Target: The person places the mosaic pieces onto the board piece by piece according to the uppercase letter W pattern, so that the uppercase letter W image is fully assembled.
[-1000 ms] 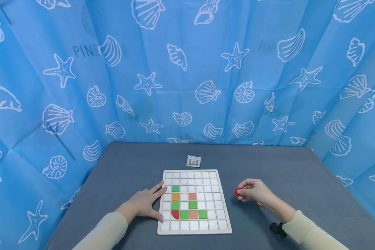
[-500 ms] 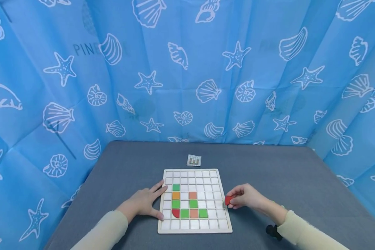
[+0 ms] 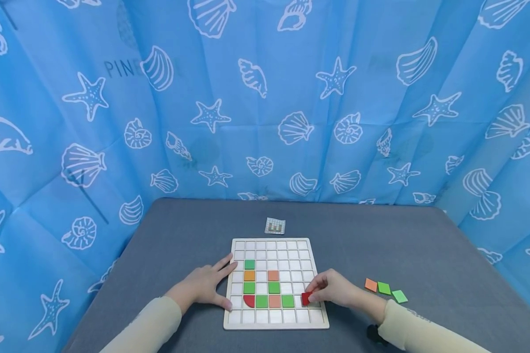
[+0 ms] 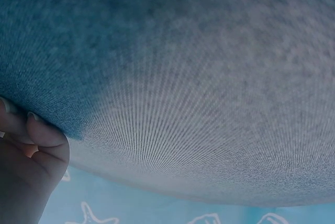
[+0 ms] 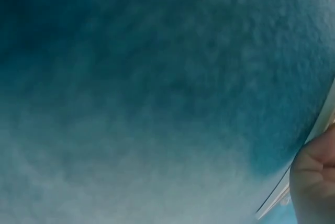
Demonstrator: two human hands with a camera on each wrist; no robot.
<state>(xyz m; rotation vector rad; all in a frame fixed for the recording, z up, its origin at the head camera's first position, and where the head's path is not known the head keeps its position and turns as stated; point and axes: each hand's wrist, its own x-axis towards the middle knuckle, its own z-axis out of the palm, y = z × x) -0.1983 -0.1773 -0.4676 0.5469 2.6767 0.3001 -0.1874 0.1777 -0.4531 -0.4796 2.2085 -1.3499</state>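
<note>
A white grid board [image 3: 234,326] lies on the grey table, with several green, orange, salmon and red tiles set in its squares. One of these is a red quarter-round tile [image 3: 249,301] at the lower left. My right hand [image 3: 333,289] pinches a red tile [image 3: 305,298] over the board's lower right squares; whether the tile touches the board I cannot tell. My left hand [image 3: 205,287] rests with spread fingers against the board's left edge. The left wrist view catches only part of the left hand [image 4: 34,156]; part of the right hand [image 5: 316,177] shows beside the board's edge.
Right of the board lie an orange tile [image 3: 371,285], a green tile [image 3: 384,288] and a light green tile [image 3: 399,296]. A small pattern card [image 3: 275,226] sits beyond the board's far edge. A blue shell-print curtain [image 3: 265,122] surrounds the table [image 3: 194,230].
My right hand has carried the red tile leftward from beside the board to over its lower right squares. The loose tiles at the right have come into full view. My left hand stays put.
</note>
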